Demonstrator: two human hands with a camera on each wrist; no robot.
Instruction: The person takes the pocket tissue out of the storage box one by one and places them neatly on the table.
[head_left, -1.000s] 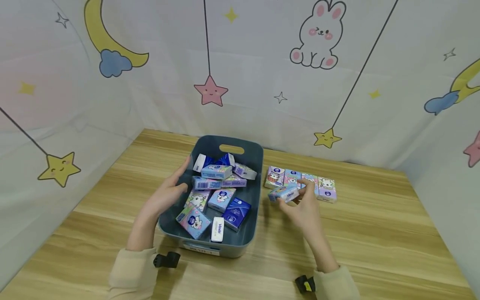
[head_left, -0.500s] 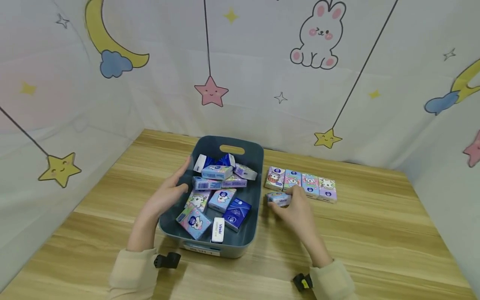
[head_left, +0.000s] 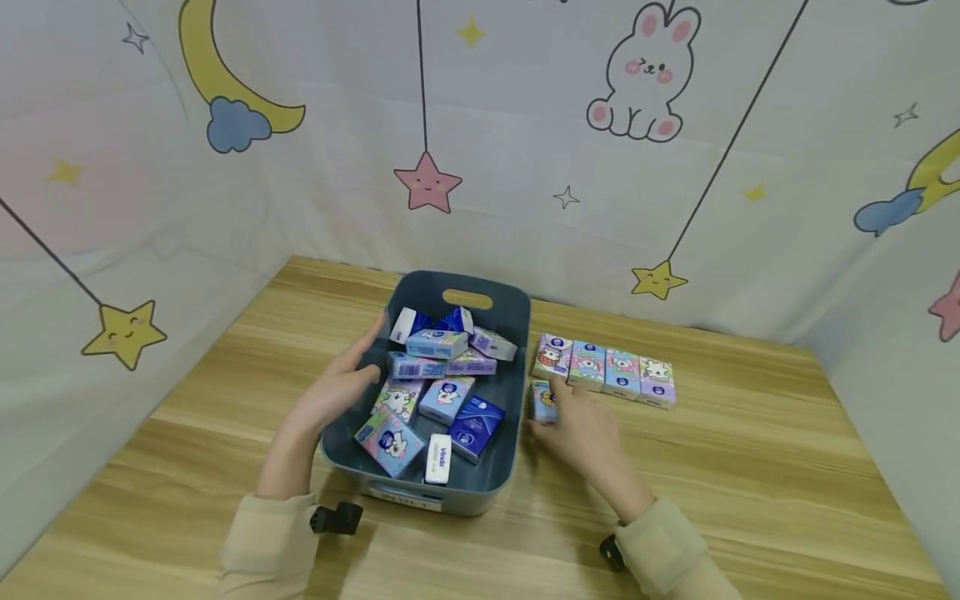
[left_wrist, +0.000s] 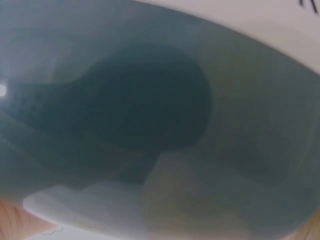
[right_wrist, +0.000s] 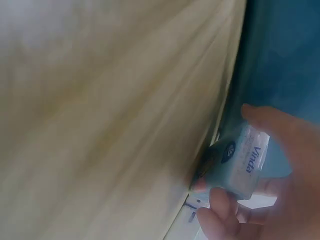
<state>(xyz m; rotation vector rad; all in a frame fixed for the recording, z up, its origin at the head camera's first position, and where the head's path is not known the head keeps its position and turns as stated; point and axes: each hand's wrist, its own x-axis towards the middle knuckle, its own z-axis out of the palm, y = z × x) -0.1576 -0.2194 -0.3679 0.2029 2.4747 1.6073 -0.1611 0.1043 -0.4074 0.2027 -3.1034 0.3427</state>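
Note:
In the head view my right hand [head_left: 588, 429] pinches a small blue Vinda tissue pack [head_left: 544, 402] low over the table, right of the bin. The right wrist view shows thumb and fingers on either side of this tissue pack [right_wrist: 245, 162], with its printed end exposed. Just behind it lies a row of several cartoon tissue packs [head_left: 587, 367], side by side. My left hand [head_left: 330, 400] grips the left rim of a blue-grey plastic bin [head_left: 517, 392], thumb over the edge; its other fingers are mostly hidden. Blue wall of the bin [left_wrist: 250, 100] fills most of the left wrist view.
Inside the bin several tissue packs [head_left: 446, 398] lie jumbled, some dark blue [head_left: 476, 427]. The bin's far wall has a handle slot. Wooden tabletop [head_left: 750, 467] extends to the right. A white printed cloth [head_left: 525, 125] hangs behind and at both sides.
My right hand has brought the tissue pack down and left, turning it until it lines up in front of the row's leftmost pack. My left hand stays on the bin's rim.

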